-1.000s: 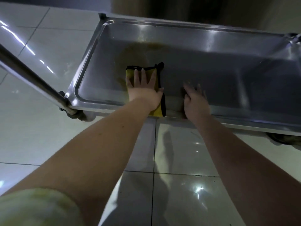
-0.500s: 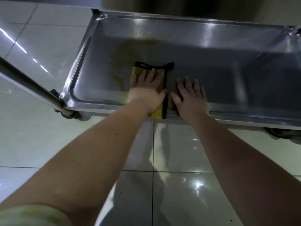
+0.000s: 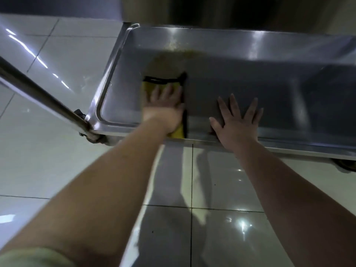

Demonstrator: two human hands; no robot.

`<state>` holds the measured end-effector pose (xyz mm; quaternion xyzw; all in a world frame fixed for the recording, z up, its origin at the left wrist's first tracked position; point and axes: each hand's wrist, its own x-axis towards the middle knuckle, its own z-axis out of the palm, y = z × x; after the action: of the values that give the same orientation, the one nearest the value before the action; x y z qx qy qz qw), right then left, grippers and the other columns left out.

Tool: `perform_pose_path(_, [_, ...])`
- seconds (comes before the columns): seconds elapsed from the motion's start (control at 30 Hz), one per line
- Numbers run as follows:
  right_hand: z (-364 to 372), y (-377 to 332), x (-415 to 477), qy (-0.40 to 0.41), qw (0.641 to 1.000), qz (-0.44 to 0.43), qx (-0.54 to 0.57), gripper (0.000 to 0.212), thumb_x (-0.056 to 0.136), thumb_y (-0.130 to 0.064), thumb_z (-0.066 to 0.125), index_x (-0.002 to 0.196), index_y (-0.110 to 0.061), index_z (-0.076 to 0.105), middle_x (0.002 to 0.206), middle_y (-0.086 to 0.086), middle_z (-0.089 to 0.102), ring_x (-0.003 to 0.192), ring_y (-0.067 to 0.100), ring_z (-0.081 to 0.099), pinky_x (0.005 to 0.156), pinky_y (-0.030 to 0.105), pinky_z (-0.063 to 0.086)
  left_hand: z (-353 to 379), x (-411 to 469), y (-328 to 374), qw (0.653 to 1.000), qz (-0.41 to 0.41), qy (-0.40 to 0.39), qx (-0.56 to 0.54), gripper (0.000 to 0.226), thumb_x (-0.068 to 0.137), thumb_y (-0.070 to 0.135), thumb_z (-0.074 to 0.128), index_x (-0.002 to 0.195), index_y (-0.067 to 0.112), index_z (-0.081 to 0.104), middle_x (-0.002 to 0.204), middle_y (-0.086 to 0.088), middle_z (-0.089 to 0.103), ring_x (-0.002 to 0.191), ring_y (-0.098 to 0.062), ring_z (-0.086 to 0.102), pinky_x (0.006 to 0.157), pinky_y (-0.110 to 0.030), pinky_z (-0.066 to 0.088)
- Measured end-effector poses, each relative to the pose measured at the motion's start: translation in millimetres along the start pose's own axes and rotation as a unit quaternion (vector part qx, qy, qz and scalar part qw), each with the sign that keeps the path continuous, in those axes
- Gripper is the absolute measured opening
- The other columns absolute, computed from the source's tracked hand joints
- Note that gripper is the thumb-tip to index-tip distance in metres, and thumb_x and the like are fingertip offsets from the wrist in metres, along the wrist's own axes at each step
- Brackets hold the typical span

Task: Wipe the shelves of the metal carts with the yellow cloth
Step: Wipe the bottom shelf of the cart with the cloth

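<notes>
Wiping in hand: left hand flat, fingers extended, pressing black-edged yellow cloth on rimmed steel cart shelf; right hand splayed beside cloth, empty. Next, likely: push toward brownish stain beyond cloth.

Yellow cloth (black-edged), silvery grey shelf with a brownish smear, glossy white tiles.
</notes>
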<state>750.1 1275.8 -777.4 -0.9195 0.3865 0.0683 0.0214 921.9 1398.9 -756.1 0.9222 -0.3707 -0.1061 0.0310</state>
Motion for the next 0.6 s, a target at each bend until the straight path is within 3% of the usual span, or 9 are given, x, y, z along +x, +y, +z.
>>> perform_pose_path(0.07, [1, 3, 0, -0.008, 1.000, 0.002, -0.007, 0.065, 0.093, -0.059, 0.008, 0.151, -0.041, -0.014, 0.161, -0.012, -0.015, 0.144, 0.044, -0.018, 0.112, 0.059, -0.016, 11, -7, 68, 0.997, 0.077, 0.000, -0.006, 0.054, 0.099, 0.046, 0.025, 0.152, 0.041, 0.015, 0.162, 0.008, 0.007, 0.149, -0.026, 0.004, 0.117, -0.054, -0.002])
perform_pose_path(0.13, [3, 8, 1, -0.009, 1.000, 0.005, 0.013, 0.062, 0.094, -0.048, 0.007, 0.151, -0.037, -0.015, 0.161, -0.014, -0.015, 0.145, 0.039, -0.018, 0.116, 0.056, -0.011, 16, -12, 104, 0.994, 0.102, -0.008, -0.026, 0.053, 0.099, 0.043, 0.021, 0.152, 0.041, 0.016, 0.162, 0.009, 0.010, 0.149, -0.025, 0.004, 0.116, -0.053, -0.005])
perform_pose_path(0.3, [2, 9, 0, 0.013, 0.999, -0.007, 0.040, 0.060, 0.098, -0.043, 0.016, 0.153, -0.037, -0.006, 0.162, -0.015, -0.008, 0.146, 0.040, -0.013, 0.116, 0.055, -0.009, 9, 12, 48, 0.987, 0.157, 0.016, -0.003, 0.053, 0.098, 0.049, 0.025, 0.150, 0.046, 0.015, 0.161, 0.011, 0.011, 0.148, -0.019, 0.008, 0.119, -0.047, 0.004])
perform_pose_path(0.47, [3, 3, 0, 0.019, 0.999, 0.009, 0.050, 0.059, 0.097, -0.044, 0.017, 0.152, -0.040, -0.003, 0.162, -0.016, -0.006, 0.147, 0.040, -0.011, 0.116, 0.057, -0.010, -13, 33, -101, 0.998, -0.038, 0.050, -0.019, 0.054, 0.098, 0.050, 0.028, 0.150, 0.046, 0.014, 0.161, 0.011, 0.012, 0.148, -0.017, 0.010, 0.120, -0.044, 0.007])
perform_pose_path(0.6, [-1, -6, 28, 0.004, 0.999, 0.031, 0.045, 0.057, 0.095, -0.061, 0.013, 0.148, -0.050, -0.003, 0.160, -0.023, -0.007, 0.146, 0.042, -0.010, 0.105, 0.071, -0.011, -9, 26, -125, 0.996, -0.059, 0.062, 0.005, 0.054, 0.097, 0.050, 0.023, 0.150, 0.047, 0.011, 0.161, 0.012, 0.011, 0.148, -0.019, 0.010, 0.119, -0.043, 0.002])
